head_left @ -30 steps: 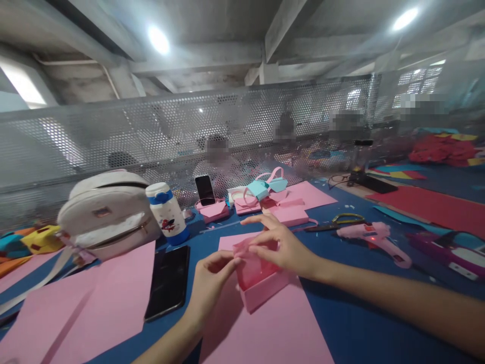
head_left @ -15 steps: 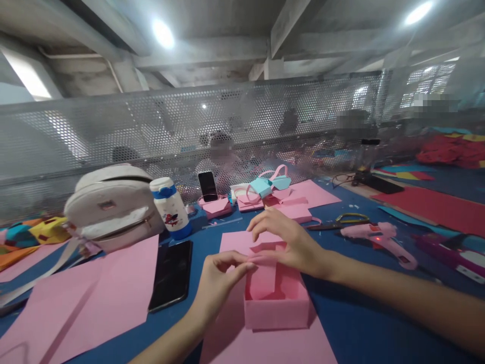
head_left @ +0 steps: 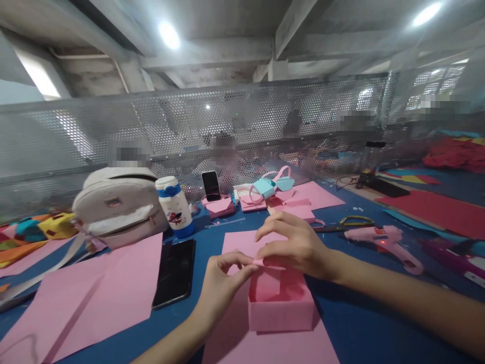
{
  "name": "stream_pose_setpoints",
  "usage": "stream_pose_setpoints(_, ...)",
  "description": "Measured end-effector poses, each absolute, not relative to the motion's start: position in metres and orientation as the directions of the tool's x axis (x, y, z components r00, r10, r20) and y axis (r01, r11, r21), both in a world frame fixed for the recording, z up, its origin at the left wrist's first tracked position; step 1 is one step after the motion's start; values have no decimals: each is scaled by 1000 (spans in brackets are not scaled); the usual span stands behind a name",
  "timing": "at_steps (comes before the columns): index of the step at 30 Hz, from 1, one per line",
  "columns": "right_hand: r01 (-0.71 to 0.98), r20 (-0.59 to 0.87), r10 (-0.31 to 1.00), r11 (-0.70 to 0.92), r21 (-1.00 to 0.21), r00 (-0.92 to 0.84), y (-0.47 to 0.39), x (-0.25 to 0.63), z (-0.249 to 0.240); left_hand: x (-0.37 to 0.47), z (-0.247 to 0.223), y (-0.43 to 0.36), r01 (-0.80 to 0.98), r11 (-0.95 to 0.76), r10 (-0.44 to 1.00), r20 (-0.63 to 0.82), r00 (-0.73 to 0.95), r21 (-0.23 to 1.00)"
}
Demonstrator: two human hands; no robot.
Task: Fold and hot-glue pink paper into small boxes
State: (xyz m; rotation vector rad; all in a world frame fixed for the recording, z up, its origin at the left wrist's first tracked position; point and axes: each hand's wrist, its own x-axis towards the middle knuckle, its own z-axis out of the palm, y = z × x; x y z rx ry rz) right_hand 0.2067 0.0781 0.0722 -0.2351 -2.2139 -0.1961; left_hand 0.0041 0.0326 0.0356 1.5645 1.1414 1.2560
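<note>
An open pink paper box (head_left: pixel 281 316) rests on a pink sheet (head_left: pixel 231 341) in front of me. Over its far side, my left hand (head_left: pixel 227 278) pinches the edge of a pink paper piece (head_left: pixel 267 283) between thumb and forefinger. From the right, my right hand (head_left: pixel 297 247) holds the same edge, its fingers bent and its thumb partly hidden. The lower part of the piece hangs inside the box.
Left of the box lie a black phone (head_left: pixel 174 273) and large pink sheets (head_left: pixel 102 293). Behind stand a bottle (head_left: pixel 175 207), a backpack (head_left: pixel 119 207) and small paper bags (head_left: pixel 220 206). Scissors (head_left: pixel 356 221) and a pink glue gun (head_left: pixel 386 240) lie right.
The view has shifted slightly. My right hand's fingers have moved down closer to the pink piece's edge, and my two hands remain together over the box.
</note>
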Motion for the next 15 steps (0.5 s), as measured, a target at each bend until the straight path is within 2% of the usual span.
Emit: stream_pose_setpoints(15,229,644,106,967,111,-758,82,213,85,3,33,32,196,-279,960,270,75,940)
